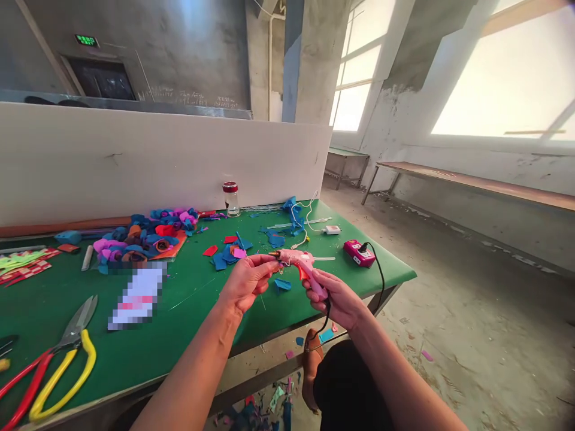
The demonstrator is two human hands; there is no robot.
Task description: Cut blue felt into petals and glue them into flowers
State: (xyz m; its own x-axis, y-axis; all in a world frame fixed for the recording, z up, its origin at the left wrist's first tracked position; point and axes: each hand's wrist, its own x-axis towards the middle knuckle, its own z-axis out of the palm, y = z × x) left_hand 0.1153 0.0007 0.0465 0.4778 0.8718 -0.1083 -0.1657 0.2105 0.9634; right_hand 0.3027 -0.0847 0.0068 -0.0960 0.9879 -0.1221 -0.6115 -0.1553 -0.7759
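A pink glue gun (297, 258) is held up above the green table's front edge, with its nozzle pointing left and a clear glue stick (324, 258) poking out of its back. My right hand (335, 296) is wrapped around its handle, fingers by the orange trigger. Just under the nozzle, my left hand (249, 278) is closed in a pinch; whatever lies between the fingertips is too small to make out. Blue scraps (220, 261) and a pink scrap (239, 254) lie behind my left hand. Another blue piece (283, 285) is below the gun.
Large scissors (67, 353) lie at the left, near a pile of coloured rolled pieces (135, 239). A lidded glass jar (232, 200) stands by the white board (171, 158). A magenta power box (359, 254), with a black cord plugged in, sits near the right edge.
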